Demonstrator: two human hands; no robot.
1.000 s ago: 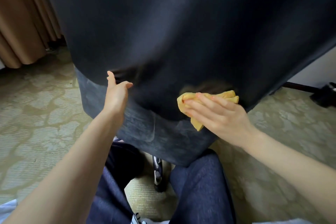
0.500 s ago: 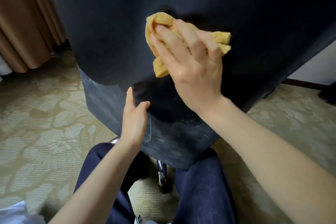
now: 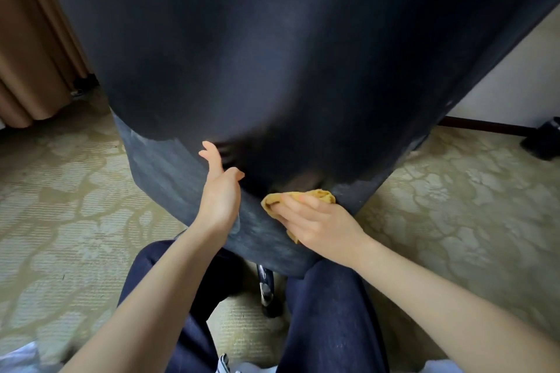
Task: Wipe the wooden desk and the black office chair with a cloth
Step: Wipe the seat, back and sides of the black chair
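The back of the black office chair (image 3: 303, 54) fills the upper half of the head view; its lower band looks grey and dusty. My right hand (image 3: 321, 225) presses a crumpled yellow cloth (image 3: 298, 197) flat against the low part of the chair back, fingers straight over it. My left hand (image 3: 219, 191) rests open against the chair back just left of the cloth, fingers pointing up. The wooden desk is out of view.
A patterned beige carpet (image 3: 75, 221) covers the floor. Brown curtains (image 3: 33, 54) hang at the far left. The chair's chrome post (image 3: 265, 285) stands between my knees in dark trousers (image 3: 330, 312). A dark object (image 3: 542, 139) lies at the right by a white wall.
My right hand has swept the cloth down from the middle of the chair back to its lower band. My left hand has stayed on the chair back.
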